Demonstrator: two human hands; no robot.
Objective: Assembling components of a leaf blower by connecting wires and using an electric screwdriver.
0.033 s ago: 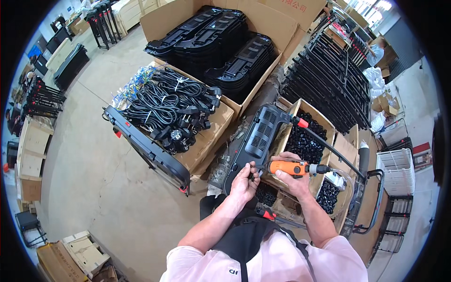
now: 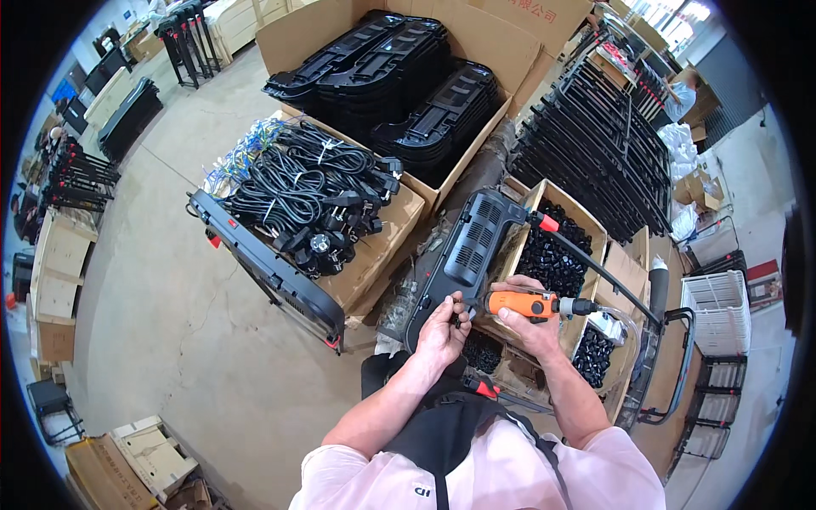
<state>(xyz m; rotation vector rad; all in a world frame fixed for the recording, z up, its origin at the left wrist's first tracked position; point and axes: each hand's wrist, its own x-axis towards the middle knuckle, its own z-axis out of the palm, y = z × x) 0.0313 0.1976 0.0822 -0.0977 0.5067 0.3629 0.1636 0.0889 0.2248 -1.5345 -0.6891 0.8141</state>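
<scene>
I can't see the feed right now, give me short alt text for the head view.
The right hand grips an orange power screwdriver, tip toward the lower end of a long black vented plastic housing where the left hand pinches. Cardboard boxes of small black parts sit behind.

Orange power screwdriver [image 2: 520,303] held against a black plastic housing [image 2: 463,259]

The orange power screwdriver is gripped in the right hand [image 2: 531,327], its tip lying just beyond the fingertips of the left hand [image 2: 442,327], which are pinched at the lower edge of the black plastic housing. Beyond the right fingers, a cardboard box of small black parts [image 2: 552,255] is seen. Well apart from the left fingers, to their left, a box of bundled black cables [image 2: 314,204] is stacked beside a black panel [image 2: 263,263] on the concrete floor [image 2: 170,323].
</scene>
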